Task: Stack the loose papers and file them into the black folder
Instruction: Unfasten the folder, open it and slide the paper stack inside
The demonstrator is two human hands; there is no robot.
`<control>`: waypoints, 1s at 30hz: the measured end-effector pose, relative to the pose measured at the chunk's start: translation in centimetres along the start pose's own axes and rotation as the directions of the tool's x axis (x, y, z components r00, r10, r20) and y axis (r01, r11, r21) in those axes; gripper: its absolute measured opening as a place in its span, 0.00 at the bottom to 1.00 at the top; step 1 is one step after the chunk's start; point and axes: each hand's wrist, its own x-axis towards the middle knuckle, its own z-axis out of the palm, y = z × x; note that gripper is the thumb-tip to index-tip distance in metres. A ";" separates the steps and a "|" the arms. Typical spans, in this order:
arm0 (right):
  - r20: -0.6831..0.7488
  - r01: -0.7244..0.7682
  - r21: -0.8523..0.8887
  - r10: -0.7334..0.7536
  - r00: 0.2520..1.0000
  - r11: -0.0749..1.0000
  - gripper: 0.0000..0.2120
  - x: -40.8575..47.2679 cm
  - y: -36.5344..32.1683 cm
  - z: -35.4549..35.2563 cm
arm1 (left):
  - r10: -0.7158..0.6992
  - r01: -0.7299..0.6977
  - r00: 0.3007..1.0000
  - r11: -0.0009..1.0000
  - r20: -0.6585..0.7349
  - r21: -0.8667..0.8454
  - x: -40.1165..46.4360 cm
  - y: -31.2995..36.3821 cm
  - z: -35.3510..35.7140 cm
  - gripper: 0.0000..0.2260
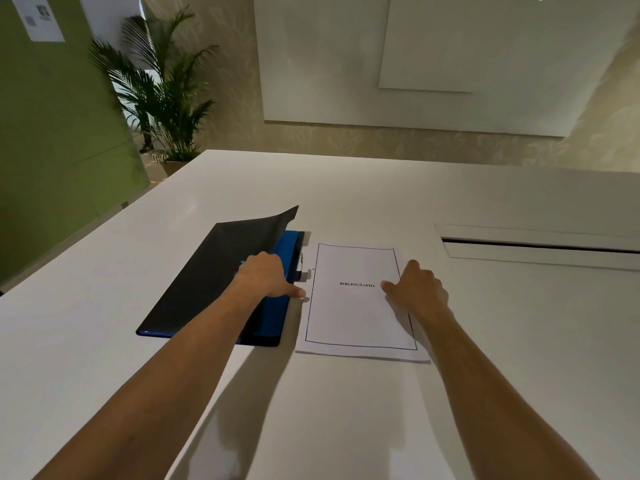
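Filing step, head view. The black folder (211, 282) lies open on the white table (346, 188), its cover curling up at the far corner and a blue inner sheet (289, 251) showing beneath. Just right of the folder, touching its spine edge, lies the paper stack (356, 306), squared, top sheet headed "BIBLIOGRAPHY". The left hand (265, 275) rests on the folder's right margin, fingers curled, forefinger extended onto the metal fastener (304, 275) at the stack's left edge; it grips nothing. The right hand (417, 289) lies to the right of the folder on the stack's right half, fingers loosely curled and pressing down, not pinching. The two hands are well apart. Judged step: seating the stack on the fastener. To do it well, the right hand should hold the sheets flat and aligned while the left works the prongs; whether the punch holes line up cannot be told. A slipping stack would likely fan out.
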 end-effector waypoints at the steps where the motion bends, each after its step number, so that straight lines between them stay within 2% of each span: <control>1: 0.011 -0.007 -0.020 0.007 1.000 1.000 0.26 -0.2 0.2 0.2 | 0.009 -0.009 1.000 1.000 -0.002 -0.002 0.1 0.0 0.1 0.29; 10: 0.005 0.001 -0.070 -0.001 1.000 0.998 0.24 -0.4 -0.8 0.5 | 0.001 0.000 1.000 0.999 -0.031 0.035 -0.1 0.2 1.1 0.29; 14: 0.013 -0.084 0.093 0.083 0.996 0.992 0.12 0.3 -0.4 -0.1 | 0.006 -0.003 0.999 0.997 -0.032 0.080 0.0 0.2 1.1 0.30; 19: 0.130 -0.200 0.281 0.169 0.977 0.939 0.12 1.3 1.3 -0.6 | 0.009 -0.006 1.000 0.997 -0.028 0.081 0.2 0.2 1.3 0.30; 24: 0.123 -0.154 0.244 0.127 0.984 0.957 0.04 1.2 0.5 -0.4 | 0.011 -0.010 1.000 0.999 -0.016 0.050 0.3 0.0 1.5 0.30; 28: 0.095 -0.104 0.082 0.096 0.991 0.991 0.19 0.8 -0.8 0.1 | 0.004 -0.003 1.000 0.998 -0.011 0.060 0.2 0.2 1.4 0.29; 30: 0.085 -0.077 0.012 0.076 0.993 0.997 0.23 0.6 -1.3 0.5 | 0.003 -0.003 1.000 0.998 -0.010 0.070 0.2 0.2 1.4 0.29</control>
